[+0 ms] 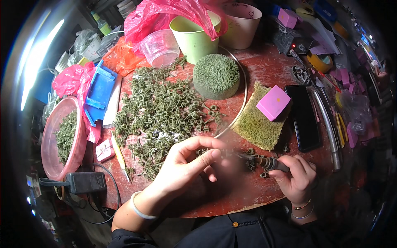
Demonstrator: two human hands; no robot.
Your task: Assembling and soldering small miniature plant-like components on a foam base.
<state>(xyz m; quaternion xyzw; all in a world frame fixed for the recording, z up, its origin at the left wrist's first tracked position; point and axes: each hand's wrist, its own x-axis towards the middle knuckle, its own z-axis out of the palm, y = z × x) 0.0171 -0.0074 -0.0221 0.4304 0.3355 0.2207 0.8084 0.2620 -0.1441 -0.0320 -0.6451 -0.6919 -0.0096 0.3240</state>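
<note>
My right hand [298, 177] grips the end of a dark, rounded hand tool [271, 164] with a metal collar; its narrow front points left. My left hand [182, 165] is just left of that tip, its thumb and index finger drawn together. Motion blur around the fingertips hides what they hold, if anything. Beyond and left of it spreads a large heap of small dark-green looped pieces [165, 97]. A few loose pieces lie by the tool.
Behind the heap stand a light-green bucket [186, 37], a clear tub [159, 49] and a round green-topped block [216, 76]. Right lie a rough yellow-green slab [262, 134], a pink box [273, 103] and a phone [304, 118]. A pink bowl [47, 140] and power bank [87, 182] are left.
</note>
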